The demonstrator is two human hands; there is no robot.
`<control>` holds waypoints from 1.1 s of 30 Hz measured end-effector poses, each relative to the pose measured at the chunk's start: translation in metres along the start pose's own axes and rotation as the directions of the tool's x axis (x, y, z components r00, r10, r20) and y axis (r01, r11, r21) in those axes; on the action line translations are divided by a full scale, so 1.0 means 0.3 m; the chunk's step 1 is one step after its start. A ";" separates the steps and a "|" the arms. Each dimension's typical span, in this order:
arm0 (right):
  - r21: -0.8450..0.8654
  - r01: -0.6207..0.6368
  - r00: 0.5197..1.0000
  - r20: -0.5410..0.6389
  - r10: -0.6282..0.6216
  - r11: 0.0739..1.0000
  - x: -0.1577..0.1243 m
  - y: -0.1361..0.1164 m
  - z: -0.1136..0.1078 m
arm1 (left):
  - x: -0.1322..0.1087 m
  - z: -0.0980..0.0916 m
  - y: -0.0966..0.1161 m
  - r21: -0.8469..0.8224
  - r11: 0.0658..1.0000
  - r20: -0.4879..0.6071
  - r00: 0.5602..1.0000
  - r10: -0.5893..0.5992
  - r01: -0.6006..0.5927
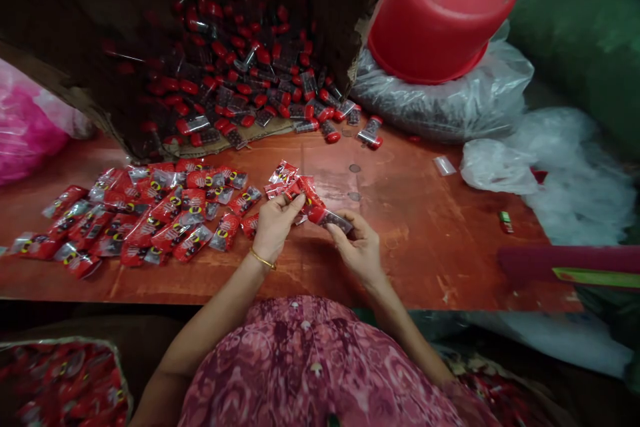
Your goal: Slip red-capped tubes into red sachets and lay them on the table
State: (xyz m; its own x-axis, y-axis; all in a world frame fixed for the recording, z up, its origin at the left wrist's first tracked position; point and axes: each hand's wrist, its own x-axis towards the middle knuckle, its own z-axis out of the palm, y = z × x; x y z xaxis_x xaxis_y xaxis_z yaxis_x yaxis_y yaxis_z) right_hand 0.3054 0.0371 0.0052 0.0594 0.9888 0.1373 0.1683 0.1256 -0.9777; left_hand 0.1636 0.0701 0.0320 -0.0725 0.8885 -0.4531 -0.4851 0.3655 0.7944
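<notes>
My left hand point(274, 230), with a gold bangle at the wrist, pinches a red printed packet point(311, 197) between thumb and fingers. More red packets point(284, 172) show just beyond its fingertips; whether the hand holds these too is unclear. My right hand point(361, 250) grips the near end of a small clear tube point(335, 219) with dark contents. The tube's other end meets the mouth of the red packet, and how far it sits inside is hidden. Left of my hands lies a spread of filled red packets point(150, 227) on the table.
A tipped cardboard box point(220, 145) spills red-capped tubes point(240, 90) onto the red-brown table point(425, 253). A red tub point(440, 13) rests on a plastic sack point(440, 107) at the back right. Clear bags point(500, 167) lie at right; a container of red packets point(65, 380) stands lower left.
</notes>
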 end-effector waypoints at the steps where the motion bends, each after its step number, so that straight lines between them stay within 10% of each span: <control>1: 0.019 -0.008 1.000 0.002 0.008 1.000 -0.001 0.002 0.004 | 0.003 0.000 -0.006 -0.010 1.000 0.014 1.000 0.009 -0.008; 23: 0.350 -0.284 0.953 0.206 0.222 0.893 0.041 0.011 0.097 | 0.012 0.004 -0.061 -0.049 0.997 0.131 0.990 0.060 -0.054; 33: 0.004 -0.108 0.967 0.232 0.104 0.994 0.169 0.075 0.108 | 0.032 -0.062 -0.018 -0.109 0.992 0.097 0.994 -0.055 0.066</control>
State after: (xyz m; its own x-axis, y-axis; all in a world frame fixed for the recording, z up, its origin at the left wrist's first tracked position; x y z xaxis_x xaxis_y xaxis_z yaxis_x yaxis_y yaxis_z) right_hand 0.2802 0.0928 -0.0149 -0.1534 0.9882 -0.0056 0.1570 0.0188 -0.9874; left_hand 0.1494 0.0716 0.0158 0.0393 0.8898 -0.4547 -0.5812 0.3905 0.7140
